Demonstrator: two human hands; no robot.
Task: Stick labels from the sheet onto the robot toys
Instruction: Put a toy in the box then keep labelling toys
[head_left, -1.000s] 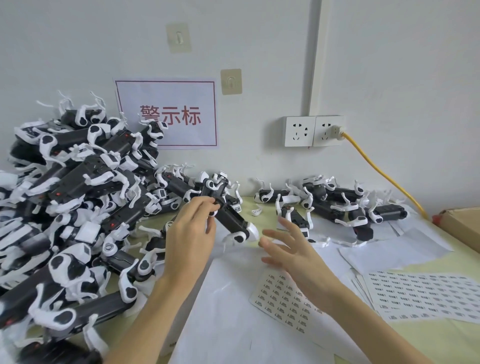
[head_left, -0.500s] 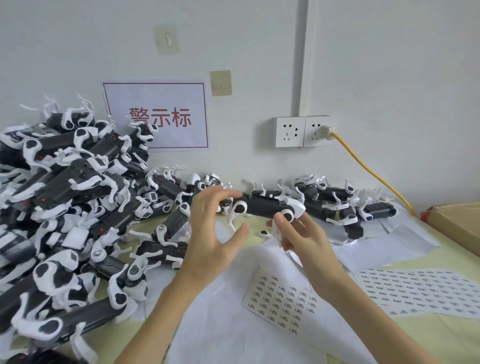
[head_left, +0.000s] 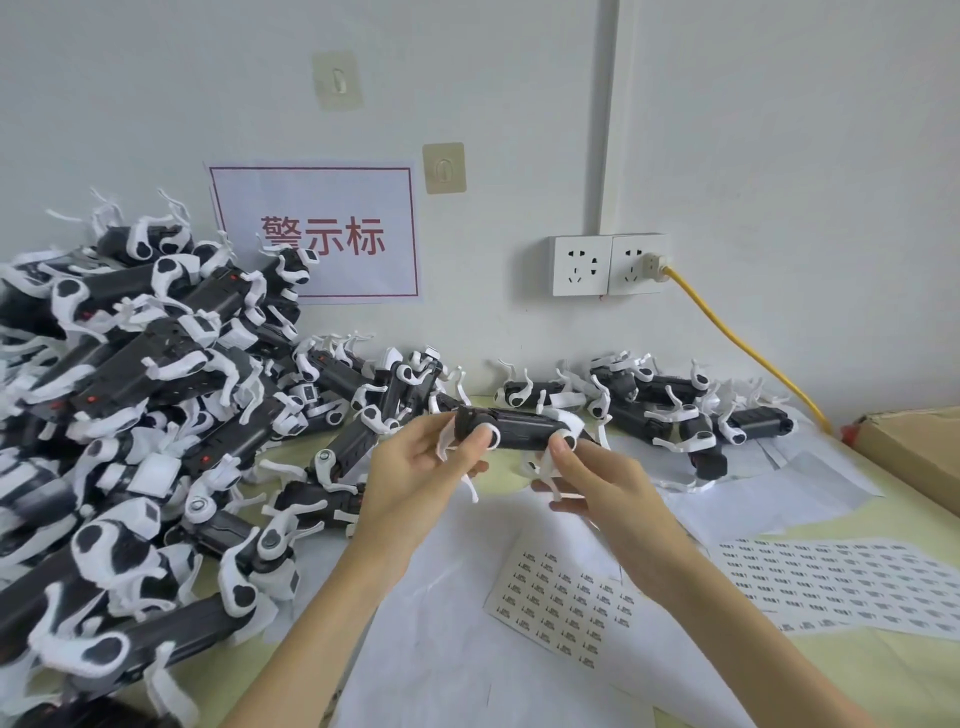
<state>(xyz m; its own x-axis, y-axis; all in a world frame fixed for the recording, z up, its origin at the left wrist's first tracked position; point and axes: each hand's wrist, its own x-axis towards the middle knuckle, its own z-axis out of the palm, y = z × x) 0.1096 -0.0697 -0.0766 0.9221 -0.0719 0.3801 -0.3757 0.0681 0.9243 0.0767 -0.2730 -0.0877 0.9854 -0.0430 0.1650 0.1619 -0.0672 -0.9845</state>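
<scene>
We could not count the big heap of robot toys (head_left: 156, 415), which ran off the left edge, black bodies and white legs tangled together. A smaller group of toys (head_left: 675, 410) lay against the wall to the right of the held toy, partly hidden behind it. The cardboard box (head_left: 919, 447) was cut off at the right edge, its contents out of sight. The label sheet (head_left: 566, 608) lay flat below the held toy, its print too small to read. We held one robot toy (head_left: 519, 428) level above the table, left hand (head_left: 415, 473) gripping one end, right hand (head_left: 597, 483) pinching the other.
</scene>
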